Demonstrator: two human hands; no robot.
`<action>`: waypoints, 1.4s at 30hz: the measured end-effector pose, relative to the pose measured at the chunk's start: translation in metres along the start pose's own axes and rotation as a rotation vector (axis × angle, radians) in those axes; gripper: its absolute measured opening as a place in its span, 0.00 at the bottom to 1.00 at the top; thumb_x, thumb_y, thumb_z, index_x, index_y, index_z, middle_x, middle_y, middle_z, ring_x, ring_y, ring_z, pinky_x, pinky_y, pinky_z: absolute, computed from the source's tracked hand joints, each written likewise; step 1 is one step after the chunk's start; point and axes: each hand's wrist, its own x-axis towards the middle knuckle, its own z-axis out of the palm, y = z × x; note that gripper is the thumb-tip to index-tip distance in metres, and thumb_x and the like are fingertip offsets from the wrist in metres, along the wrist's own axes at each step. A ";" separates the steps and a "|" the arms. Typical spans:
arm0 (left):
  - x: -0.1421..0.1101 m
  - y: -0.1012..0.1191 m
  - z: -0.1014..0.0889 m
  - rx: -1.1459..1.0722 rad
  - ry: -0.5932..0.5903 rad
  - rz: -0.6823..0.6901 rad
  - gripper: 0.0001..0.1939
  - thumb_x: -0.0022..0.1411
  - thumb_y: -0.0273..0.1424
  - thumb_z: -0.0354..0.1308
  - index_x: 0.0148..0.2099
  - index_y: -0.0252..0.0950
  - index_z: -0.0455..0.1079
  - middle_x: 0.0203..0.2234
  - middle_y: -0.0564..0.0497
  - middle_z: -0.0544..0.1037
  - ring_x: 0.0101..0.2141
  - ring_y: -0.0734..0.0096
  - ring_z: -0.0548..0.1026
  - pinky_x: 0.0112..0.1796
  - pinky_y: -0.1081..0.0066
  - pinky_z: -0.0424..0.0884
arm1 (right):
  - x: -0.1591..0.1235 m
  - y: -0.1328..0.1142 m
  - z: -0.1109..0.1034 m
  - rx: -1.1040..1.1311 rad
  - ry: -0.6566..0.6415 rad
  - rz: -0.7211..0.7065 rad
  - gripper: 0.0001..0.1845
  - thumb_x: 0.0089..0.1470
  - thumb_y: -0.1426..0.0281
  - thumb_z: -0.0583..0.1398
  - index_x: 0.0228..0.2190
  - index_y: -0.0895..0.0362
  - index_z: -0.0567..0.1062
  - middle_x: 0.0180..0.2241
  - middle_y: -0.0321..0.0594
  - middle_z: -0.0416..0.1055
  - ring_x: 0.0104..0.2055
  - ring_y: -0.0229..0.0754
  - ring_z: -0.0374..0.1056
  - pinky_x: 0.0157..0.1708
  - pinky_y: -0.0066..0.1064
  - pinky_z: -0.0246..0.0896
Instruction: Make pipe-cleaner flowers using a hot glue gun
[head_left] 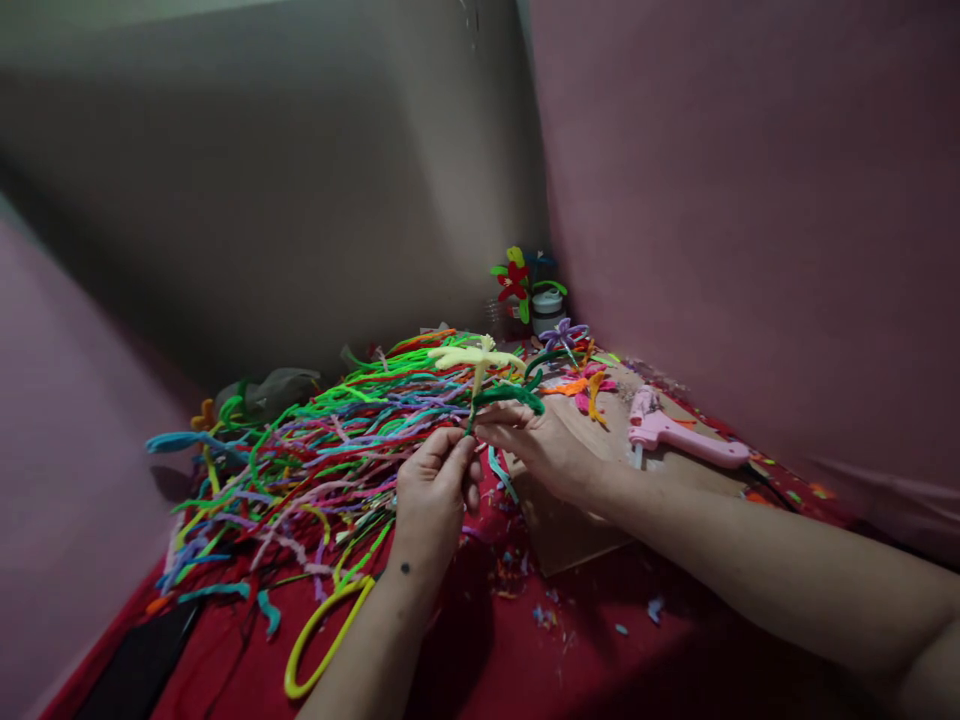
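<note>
A pale yellow pipe-cleaner flower (480, 358) stands upright in front of me, with a dark green pipe-cleaner leaf (511, 398) curving off its stem to the right. The thumb and fingers of my left hand (435, 485) are closed round the lower end of the green stem. My right hand (551, 450) comes in from the right, just under the leaf, its fingertips together at the stem above my left thumb. The exact contact of those right fingertips is partly hidden.
A big heap of coloured pipe cleaners (330, 430) spreads to the left. Yellow-handled scissors (326, 640) lie by my left forearm. On the right, a pink glue gun (686, 437) rests on a cardboard sheet (577, 530). Finished flowers (514, 280) stand near a lidded jar (548, 312).
</note>
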 end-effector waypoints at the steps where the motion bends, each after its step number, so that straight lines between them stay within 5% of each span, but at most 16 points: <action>1: 0.000 0.000 0.000 -0.041 -0.013 -0.011 0.06 0.55 0.32 0.57 0.29 0.35 0.65 0.14 0.59 0.66 0.10 0.83 0.60 0.12 0.80 0.55 | 0.000 -0.002 0.000 -0.006 -0.005 0.006 0.11 0.47 0.63 0.61 0.32 0.54 0.78 0.30 0.36 0.71 0.35 0.39 0.63 0.42 0.34 0.57; 8: 0.001 0.002 -0.002 -0.269 -0.127 -0.090 0.08 0.54 0.33 0.59 0.30 0.34 0.67 0.14 0.60 0.66 0.10 0.85 0.55 0.11 0.79 0.61 | -0.005 -0.026 0.007 0.071 0.026 0.074 0.10 0.44 0.62 0.63 0.21 0.57 0.78 0.24 0.33 0.69 0.29 0.35 0.60 0.38 0.31 0.55; 14: 0.001 0.007 -0.005 -0.366 -0.183 -0.199 0.08 0.52 0.32 0.61 0.31 0.34 0.66 0.13 0.61 0.65 0.09 0.89 0.53 0.11 0.84 0.54 | -0.003 -0.027 0.009 0.204 0.106 0.188 0.07 0.35 0.67 0.67 0.22 0.56 0.79 0.23 0.34 0.72 0.28 0.36 0.63 0.35 0.31 0.56; 21: 0.003 0.006 -0.012 -0.357 -0.308 -0.243 0.10 0.54 0.37 0.58 0.31 0.35 0.65 0.13 0.62 0.59 0.09 0.88 0.47 0.09 0.83 0.49 | -0.001 -0.024 0.005 0.236 -0.027 0.188 0.06 0.38 0.72 0.64 0.25 0.57 0.79 0.24 0.34 0.73 0.30 0.37 0.65 0.36 0.30 0.58; 27: 0.002 0.002 -0.005 0.054 -0.156 0.057 0.08 0.56 0.35 0.56 0.29 0.35 0.66 0.16 0.58 0.65 0.15 0.80 0.62 0.18 0.78 0.59 | -0.001 -0.020 0.006 0.271 0.027 0.181 0.06 0.40 0.73 0.61 0.25 0.57 0.79 0.23 0.35 0.72 0.28 0.36 0.64 0.33 0.29 0.57; 33: -0.001 -0.012 -0.005 0.535 0.078 0.355 0.04 0.57 0.31 0.55 0.30 0.38 0.68 0.16 0.58 0.65 0.18 0.78 0.61 0.23 0.75 0.58 | -0.004 -0.026 0.008 0.203 0.060 0.217 0.04 0.40 0.70 0.63 0.23 0.57 0.78 0.22 0.33 0.70 0.28 0.37 0.62 0.34 0.30 0.56; 42: 0.003 -0.005 -0.003 0.012 -0.060 0.062 0.05 0.57 0.32 0.56 0.32 0.35 0.68 0.16 0.58 0.69 0.13 0.82 0.64 0.16 0.79 0.57 | -0.002 -0.016 0.002 0.163 -0.066 0.186 0.09 0.44 0.64 0.63 0.25 0.58 0.76 0.21 0.34 0.68 0.24 0.35 0.61 0.29 0.30 0.56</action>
